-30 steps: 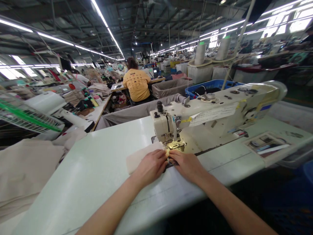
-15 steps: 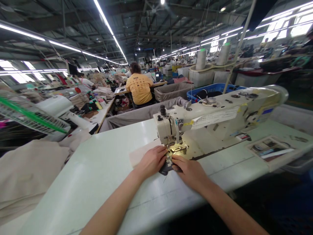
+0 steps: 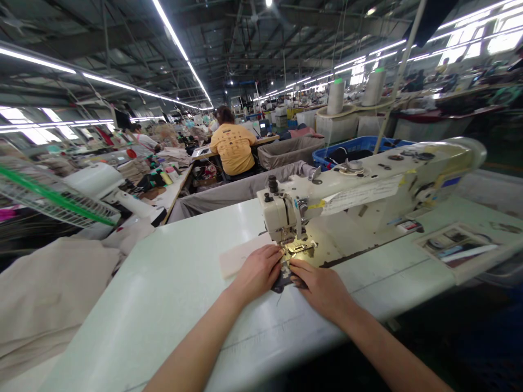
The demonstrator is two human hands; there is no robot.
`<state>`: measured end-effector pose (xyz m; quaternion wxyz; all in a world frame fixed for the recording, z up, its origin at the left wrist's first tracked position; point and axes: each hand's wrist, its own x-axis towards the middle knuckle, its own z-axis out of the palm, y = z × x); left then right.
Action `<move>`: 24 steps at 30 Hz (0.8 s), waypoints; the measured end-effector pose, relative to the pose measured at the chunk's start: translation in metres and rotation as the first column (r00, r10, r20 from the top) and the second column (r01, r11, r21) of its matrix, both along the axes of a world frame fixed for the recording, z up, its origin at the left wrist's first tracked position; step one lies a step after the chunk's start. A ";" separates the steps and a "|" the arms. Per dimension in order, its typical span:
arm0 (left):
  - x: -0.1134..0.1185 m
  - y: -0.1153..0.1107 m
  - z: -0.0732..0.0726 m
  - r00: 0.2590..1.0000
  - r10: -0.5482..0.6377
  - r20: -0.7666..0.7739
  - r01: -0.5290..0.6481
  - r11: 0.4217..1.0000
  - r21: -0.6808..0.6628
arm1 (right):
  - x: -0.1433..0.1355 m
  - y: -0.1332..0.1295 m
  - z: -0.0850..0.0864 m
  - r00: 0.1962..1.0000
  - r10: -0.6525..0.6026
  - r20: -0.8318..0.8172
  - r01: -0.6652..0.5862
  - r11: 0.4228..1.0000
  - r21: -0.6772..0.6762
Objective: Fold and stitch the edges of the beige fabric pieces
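A cream-coloured sewing machine [image 3: 281, 215] stands in front of me, its lamp lighting the presser foot [image 3: 291, 247]. My left hand [image 3: 260, 271] presses down just left of the foot, fingers close together, on a cream fabric piece [image 3: 232, 257] that sticks out past the hand. Between my hands lies a small dark piece with a pale pattern [image 3: 281, 279], a loose thread hanging from its near edge. My right hand [image 3: 321, 286] is closed at its right edge, fingertips near the needle area. The fingers hide much of both pieces.
The pale green tabletop [image 3: 163, 288] extends left and right. Cream cloth [image 3: 53, 294] is heaped at the left, near a fan [image 3: 93, 185]. A tray of small tools [image 3: 457, 247] sits right. Ahead are a grey cloth-lined bin [image 3: 229, 188] and a seated person in yellow [image 3: 232, 147].
The view has shifted slightly, so the machine and table appear a little farther right. Both hands keep nearly the same place beside the presser foot, on the same pieces.
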<state>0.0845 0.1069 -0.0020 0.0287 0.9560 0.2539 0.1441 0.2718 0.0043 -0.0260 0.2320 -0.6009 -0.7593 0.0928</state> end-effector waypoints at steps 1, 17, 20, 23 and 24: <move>0.000 0.000 0.000 1.000 0.001 0.003 -0.001 1.000 0.000 | 0.000 0.000 0.000 1.000 -0.001 0.000 0.001 1.000 0.000; -0.008 -0.047 0.007 0.990 0.121 -0.077 -0.124 0.992 -0.029 | 0.007 -0.010 -0.004 0.984 -0.164 0.075 0.162 0.986 0.022; -0.014 -0.045 0.012 0.998 0.056 -0.024 -0.059 0.992 -0.112 | 0.009 -0.012 -0.006 0.983 -0.169 0.074 0.167 0.985 0.035; -0.022 -0.028 0.016 1.000 -0.008 0.005 0.009 0.987 -0.161 | 0.011 -0.011 -0.008 0.987 -0.157 0.014 0.156 0.987 0.047; -0.024 -0.023 0.016 0.999 0.024 -0.031 -0.028 0.990 -0.139 | 0.013 -0.011 -0.008 0.987 -0.157 -0.022 0.158 0.986 0.054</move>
